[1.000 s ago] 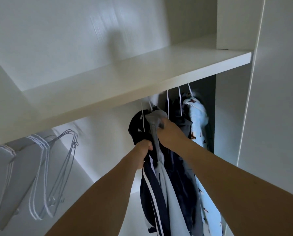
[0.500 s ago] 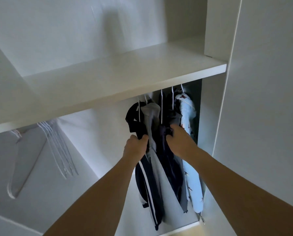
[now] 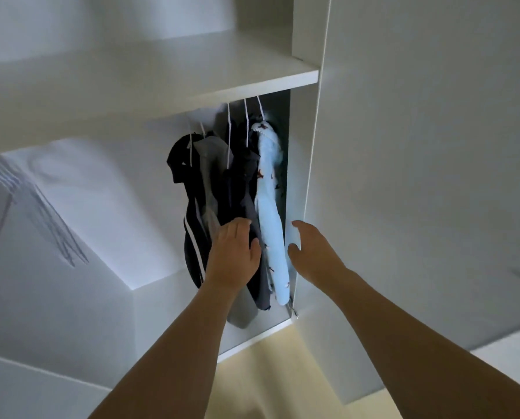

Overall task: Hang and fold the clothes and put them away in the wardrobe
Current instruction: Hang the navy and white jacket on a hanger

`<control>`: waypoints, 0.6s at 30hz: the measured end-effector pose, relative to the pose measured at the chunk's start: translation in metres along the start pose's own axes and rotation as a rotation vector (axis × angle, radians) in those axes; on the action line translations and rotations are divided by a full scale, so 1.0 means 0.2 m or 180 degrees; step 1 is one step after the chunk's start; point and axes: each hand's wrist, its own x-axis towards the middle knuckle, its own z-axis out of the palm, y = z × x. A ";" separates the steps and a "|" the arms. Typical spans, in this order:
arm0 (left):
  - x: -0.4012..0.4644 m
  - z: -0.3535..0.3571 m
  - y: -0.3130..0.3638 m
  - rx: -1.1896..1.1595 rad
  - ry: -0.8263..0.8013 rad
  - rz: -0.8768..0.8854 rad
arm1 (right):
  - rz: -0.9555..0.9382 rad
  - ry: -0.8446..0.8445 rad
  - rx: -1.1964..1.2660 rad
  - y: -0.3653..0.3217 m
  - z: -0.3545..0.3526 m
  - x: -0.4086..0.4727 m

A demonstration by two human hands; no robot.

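A white wardrobe fills the frame, and its hanging compartment at centre contains a tight row of garments suspended below a flat white shelf. 5 thin white hanger hooks are counted above them, though blur makes the count uncertain. From left to right, 4 garments are distinguished: a dark jacket with a white stripe, a grey garment, a dark navy garment, and a pale blue garment with small dark printed motifs, hanging long and narrow against the right wall. All appear soft and limp.

The left hand is laid flat against the dark garments at centre, fingers straight and together, nothing gripped. The right hand is held just right of the pale blue garment, fingers loosely spread, nothing held; contact with the wardrobe wall cannot be determined.

At the left edge, empty white wire hangers are seen, too blurred for counting. A pale yellow floor is visible at the bottom.
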 end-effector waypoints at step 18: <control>-0.60 0.40 0.66 -0.0584 -0.1808 0.2472 | 0.2278 0.0979 -0.0104 0.66 0.16 -1.27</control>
